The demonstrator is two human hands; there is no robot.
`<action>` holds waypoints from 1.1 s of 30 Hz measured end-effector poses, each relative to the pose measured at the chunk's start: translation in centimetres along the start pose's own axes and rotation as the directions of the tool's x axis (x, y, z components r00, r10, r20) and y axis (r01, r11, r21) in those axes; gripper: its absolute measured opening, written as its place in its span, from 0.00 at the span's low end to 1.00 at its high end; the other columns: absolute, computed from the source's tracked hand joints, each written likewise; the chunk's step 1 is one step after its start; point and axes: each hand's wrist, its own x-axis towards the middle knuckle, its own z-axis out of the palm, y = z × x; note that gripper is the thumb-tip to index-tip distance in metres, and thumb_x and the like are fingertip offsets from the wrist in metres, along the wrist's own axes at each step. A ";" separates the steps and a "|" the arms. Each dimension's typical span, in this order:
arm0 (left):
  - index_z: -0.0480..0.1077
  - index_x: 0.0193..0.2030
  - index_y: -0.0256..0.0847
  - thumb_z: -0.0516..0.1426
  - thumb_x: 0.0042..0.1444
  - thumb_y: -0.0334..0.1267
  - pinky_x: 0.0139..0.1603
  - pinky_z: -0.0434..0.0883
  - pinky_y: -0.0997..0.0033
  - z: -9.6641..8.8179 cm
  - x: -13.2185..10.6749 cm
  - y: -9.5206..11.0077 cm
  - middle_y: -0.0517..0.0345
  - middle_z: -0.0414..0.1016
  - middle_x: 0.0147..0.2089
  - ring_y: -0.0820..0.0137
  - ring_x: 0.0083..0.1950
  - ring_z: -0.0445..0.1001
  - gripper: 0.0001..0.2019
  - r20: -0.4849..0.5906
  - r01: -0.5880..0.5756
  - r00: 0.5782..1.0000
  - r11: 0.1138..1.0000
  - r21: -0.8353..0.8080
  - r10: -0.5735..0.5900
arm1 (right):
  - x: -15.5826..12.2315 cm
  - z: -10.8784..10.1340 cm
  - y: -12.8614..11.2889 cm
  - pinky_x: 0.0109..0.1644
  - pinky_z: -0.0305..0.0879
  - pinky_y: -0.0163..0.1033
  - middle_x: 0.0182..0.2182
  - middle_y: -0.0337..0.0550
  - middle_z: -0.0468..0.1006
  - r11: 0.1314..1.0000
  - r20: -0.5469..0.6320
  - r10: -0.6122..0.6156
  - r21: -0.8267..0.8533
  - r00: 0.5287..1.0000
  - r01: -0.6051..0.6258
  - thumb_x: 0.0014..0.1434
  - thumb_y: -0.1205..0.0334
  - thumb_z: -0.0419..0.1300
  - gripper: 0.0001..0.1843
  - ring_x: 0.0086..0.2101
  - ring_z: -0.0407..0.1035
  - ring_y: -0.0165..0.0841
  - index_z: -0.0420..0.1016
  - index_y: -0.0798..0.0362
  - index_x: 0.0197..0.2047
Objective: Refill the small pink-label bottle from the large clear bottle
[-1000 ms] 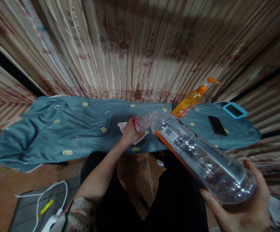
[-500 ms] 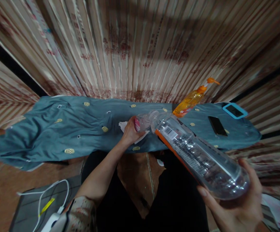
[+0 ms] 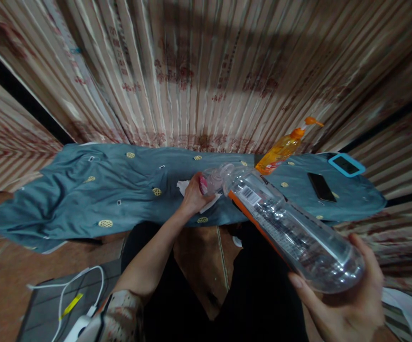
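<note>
My right hand [image 3: 351,294] grips the base end of a large clear plastic bottle [image 3: 291,228] with an orange-edged label and a barcode. The bottle is tilted, its neck pointing down and left. At its mouth is the opening of a smaller clear bottle [image 3: 217,177] with a pink patch, which my left hand [image 3: 193,195] holds with fingers wrapped round it. The two mouths meet or overlap; I cannot tell whether they touch. A crumpled white tissue [image 3: 209,204] lies beneath my left hand on the cloth. Flow between the bottles cannot be made out.
A blue-green patterned cloth [image 3: 138,175] covers the narrow table. Beyond the bottles stands an orange pump bottle [image 3: 279,153]. On the right lie a dark phone [image 3: 321,186] and a blue-framed device [image 3: 346,165]. A white cable [image 3: 61,294] lies at lower left; a pleated curtain [image 3: 209,71] hangs behind.
Both hands keep their hold, and the bottles stay mouth to mouth with almost no motion between them. The whole view has shifted slightly.
</note>
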 end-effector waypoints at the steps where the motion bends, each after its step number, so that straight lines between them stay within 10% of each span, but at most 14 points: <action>1: 0.68 0.65 0.43 0.78 0.45 0.33 0.70 0.80 0.41 0.0 0.0 0.0 0.42 0.82 0.64 0.45 0.65 0.83 0.41 0.002 0.002 1.000 1.000 -0.002 -0.002 | 0.0 0.0 0.1 0.80 0.56 0.69 0.72 0.56 0.70 1.000 0.000 -0.002 -0.003 1.000 0.002 0.59 0.41 0.79 0.59 0.64 0.69 0.52 0.61 0.51 0.84; 8: 0.68 0.66 0.43 0.78 0.45 0.33 0.70 0.79 0.41 -0.3 -0.1 -0.2 0.41 0.82 0.65 0.44 0.67 0.83 0.42 0.025 0.009 1.000 1.000 -0.007 -0.009 | -0.1 -1.0 1.5 0.75 0.65 0.67 0.72 0.56 0.70 0.986 0.114 -0.144 -0.070 0.983 0.153 0.57 0.48 0.81 0.63 0.62 0.71 0.52 0.56 0.48 0.86; 16: 0.68 0.66 0.43 0.77 0.45 0.31 0.70 0.80 0.40 -0.5 -0.1 0.1 0.41 0.81 0.65 0.44 0.67 0.83 0.41 0.035 -0.017 0.999 1.000 0.004 0.017 | -0.8 -0.6 1.0 0.81 0.50 0.74 0.71 0.56 0.70 1.000 0.035 -0.015 -0.015 0.999 0.015 0.54 0.46 0.83 0.64 0.66 0.69 0.55 0.60 0.49 0.85; 21: 0.68 0.65 0.42 0.78 0.44 0.32 0.71 0.79 0.39 -0.2 -0.1 -0.2 0.40 0.81 0.65 0.43 0.67 0.83 0.41 0.025 -0.036 0.999 0.999 0.006 0.036 | -0.5 -1.4 1.5 0.78 0.59 0.71 0.70 0.55 0.70 0.991 0.108 -0.123 -0.049 0.987 0.128 0.56 0.50 0.82 0.64 0.63 0.71 0.53 0.56 0.46 0.86; 33: 0.67 0.64 0.44 0.78 0.44 0.34 0.70 0.80 0.40 0.0 -0.1 -0.6 0.41 0.82 0.64 0.44 0.66 0.83 0.41 0.013 -0.044 0.999 0.999 0.026 0.044 | -0.7 -0.6 0.3 0.80 0.53 0.75 0.71 0.56 0.70 0.998 0.017 0.048 0.050 0.999 -0.048 0.55 0.46 0.82 0.61 0.67 0.69 0.54 0.62 0.49 0.84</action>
